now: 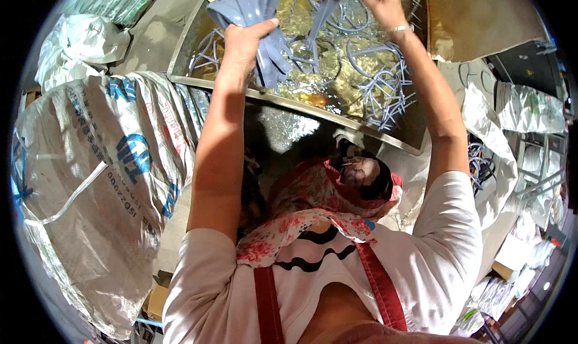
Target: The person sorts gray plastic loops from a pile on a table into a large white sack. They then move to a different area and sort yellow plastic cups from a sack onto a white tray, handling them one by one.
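Note:
My left hand (244, 43) is closed round a thick bundle of curved, flat grey-blue strips (272, 58), its thumb pressed over them. The bundle is above the left part of a metal-rimmed tray (289, 104). At the upper edge my right hand (382, 8) shows slightly blurred, its fingers curled in; whatever they grip, if anything, cannot be made out. Below that hand, a tangle of thin grey-blue branching pieces (385, 91) lies in the tray. Rippled, yellowish, glistening liquid (313, 82) covers much of the tray's bottom. Darker strips (322, 19) rise between my hands.
A large white woven sack (90, 187) with printing stands left of the tray, with white plastic bags (84, 40) behind it. Brown board (481, 22) adjoins the tray's right side. An opened white sack (500, 163) at right holds dark thin pieces (478, 166).

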Demonstrator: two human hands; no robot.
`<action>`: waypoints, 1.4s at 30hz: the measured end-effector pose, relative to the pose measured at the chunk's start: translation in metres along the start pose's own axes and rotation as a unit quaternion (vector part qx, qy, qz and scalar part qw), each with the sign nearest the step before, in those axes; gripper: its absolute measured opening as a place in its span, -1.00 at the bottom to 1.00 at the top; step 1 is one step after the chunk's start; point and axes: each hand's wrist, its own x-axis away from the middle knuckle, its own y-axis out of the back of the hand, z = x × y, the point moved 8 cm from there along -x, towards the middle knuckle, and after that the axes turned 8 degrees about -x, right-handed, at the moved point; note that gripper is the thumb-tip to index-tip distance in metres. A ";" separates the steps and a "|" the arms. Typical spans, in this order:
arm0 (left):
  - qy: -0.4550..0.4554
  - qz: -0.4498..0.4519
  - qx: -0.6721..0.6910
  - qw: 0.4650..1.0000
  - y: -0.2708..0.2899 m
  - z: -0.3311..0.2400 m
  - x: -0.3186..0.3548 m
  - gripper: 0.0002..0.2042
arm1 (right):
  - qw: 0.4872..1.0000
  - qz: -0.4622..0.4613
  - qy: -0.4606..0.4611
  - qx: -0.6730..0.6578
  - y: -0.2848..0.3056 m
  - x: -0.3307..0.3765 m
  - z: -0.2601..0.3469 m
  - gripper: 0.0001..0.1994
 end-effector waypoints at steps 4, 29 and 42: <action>0.028 0.003 0.041 0.999 0.029 0.002 -0.006 -0.77 | 0.882 0.131 -0.382 -0.241 -0.118 0.067 -0.077 -0.59; 0.067 0.001 0.082 0.994 0.000 0.007 0.009 -0.76 | 0.975 0.014 0.127 -0.181 -0.127 0.015 0.125 -0.76; 0.099 0.029 0.115 0.988 0.022 0.004 0.001 -0.78 | 0.968 0.198 -0.079 0.132 -0.207 0.058 -0.114 -0.59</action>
